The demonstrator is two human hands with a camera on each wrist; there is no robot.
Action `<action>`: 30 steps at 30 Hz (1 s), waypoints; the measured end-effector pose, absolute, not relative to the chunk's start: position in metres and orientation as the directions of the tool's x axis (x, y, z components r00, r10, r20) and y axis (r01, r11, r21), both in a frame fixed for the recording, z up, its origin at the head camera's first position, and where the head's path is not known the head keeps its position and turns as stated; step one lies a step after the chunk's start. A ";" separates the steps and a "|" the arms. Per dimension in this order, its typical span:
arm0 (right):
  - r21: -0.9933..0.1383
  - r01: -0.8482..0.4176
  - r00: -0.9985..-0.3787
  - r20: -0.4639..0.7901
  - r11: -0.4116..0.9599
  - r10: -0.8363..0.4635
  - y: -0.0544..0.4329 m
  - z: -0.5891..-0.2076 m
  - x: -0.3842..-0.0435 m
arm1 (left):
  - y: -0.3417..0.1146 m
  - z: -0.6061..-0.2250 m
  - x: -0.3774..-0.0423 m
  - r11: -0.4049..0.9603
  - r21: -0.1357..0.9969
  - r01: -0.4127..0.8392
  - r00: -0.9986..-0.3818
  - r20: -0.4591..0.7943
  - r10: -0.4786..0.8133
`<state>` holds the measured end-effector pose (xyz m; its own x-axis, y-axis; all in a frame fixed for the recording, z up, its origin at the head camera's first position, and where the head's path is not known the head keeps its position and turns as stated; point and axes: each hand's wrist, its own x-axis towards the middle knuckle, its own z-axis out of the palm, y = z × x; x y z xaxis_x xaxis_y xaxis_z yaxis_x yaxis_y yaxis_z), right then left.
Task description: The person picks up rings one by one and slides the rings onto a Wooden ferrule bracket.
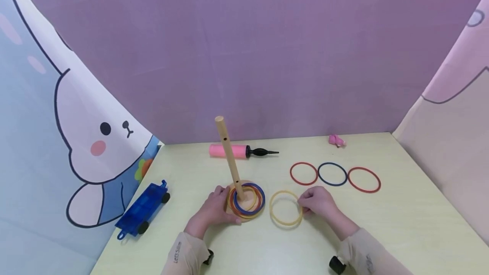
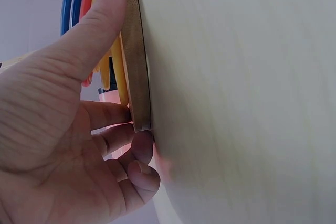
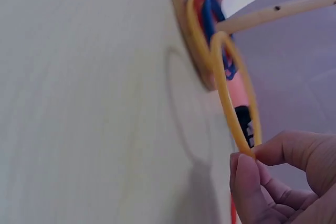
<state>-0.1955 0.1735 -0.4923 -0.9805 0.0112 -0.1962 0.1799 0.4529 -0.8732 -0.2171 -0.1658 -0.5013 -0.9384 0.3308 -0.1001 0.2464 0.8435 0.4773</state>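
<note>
fingers of right hand on smooth yellow ring, perhaps plastic

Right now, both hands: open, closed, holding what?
Left hand: closed on the rim of the wooden base, thumb and fingers gripping it.
Right hand: closed, pinching a yellow ring between thumb and fingers.

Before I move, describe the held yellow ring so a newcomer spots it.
On the pale table, find the wooden post. Just right of its base, the right hand pinches the yellow ring by its edge. It is the only yellow ring off the base; the three loose rings beyond are red or blue.
</note>
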 end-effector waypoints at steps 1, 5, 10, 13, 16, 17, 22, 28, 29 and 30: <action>-0.888 0.180 -0.980 -0.198 0.423 0.003 0.173 -0.491 -0.194 | -0.166 -0.501 -0.217 0.844 0.476 0.248 -0.938 -0.099 0.331; -0.941 0.177 -0.978 -0.201 0.287 -0.058 0.171 -0.482 -0.187 | -0.166 -0.501 -0.217 0.842 0.477 0.251 -0.938 -0.096 0.334; -0.975 0.156 -0.972 -0.180 0.159 -0.154 0.168 -0.467 -0.183 | -0.165 -0.501 -0.218 0.845 0.469 0.257 -0.938 -0.091 0.335; -0.984 0.135 -0.968 -0.156 0.116 -0.199 0.165 -0.456 -0.182 | -0.165 -0.502 -0.219 0.849 0.461 0.259 -0.937 -0.093 0.336; -0.990 0.114 -0.964 -0.131 0.083 -0.233 0.160 -0.443 -0.181 | -0.165 -0.503 -0.219 0.850 0.458 0.259 -0.937 -0.096 0.337; -0.991 0.113 -0.963 -0.127 0.073 -0.237 0.158 -0.439 -0.181 | -0.165 -0.503 -0.219 0.850 0.459 0.259 -0.936 -0.096 0.337; -0.996 0.086 -0.963 -0.090 0.028 -0.253 0.146 -0.414 -0.183 | -0.166 -0.503 -0.220 0.845 0.461 0.270 -0.934 -0.087 0.346; -0.998 0.066 -0.965 -0.061 -0.011 -0.253 0.130 -0.385 -0.185 | -0.167 -0.504 -0.220 0.844 0.466 0.267 -0.935 -0.087 0.344; -0.998 0.063 -0.966 -0.057 -0.016 -0.254 0.127 -0.381 -0.186 | -0.167 -0.505 -0.220 0.844 0.467 0.263 -0.936 -0.090 0.342; -0.998 0.062 -0.965 -0.054 -0.022 -0.255 0.125 -0.376 -0.186 | -0.167 -0.505 -0.220 0.845 0.466 0.262 -0.936 -0.091 0.341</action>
<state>-0.1864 0.1246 -0.3764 -0.9655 -0.2547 -0.0545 0.0620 -0.0215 -0.9978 -0.2197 -0.1674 -0.5048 -0.9356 0.3412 -0.0914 0.2625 0.8447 0.4665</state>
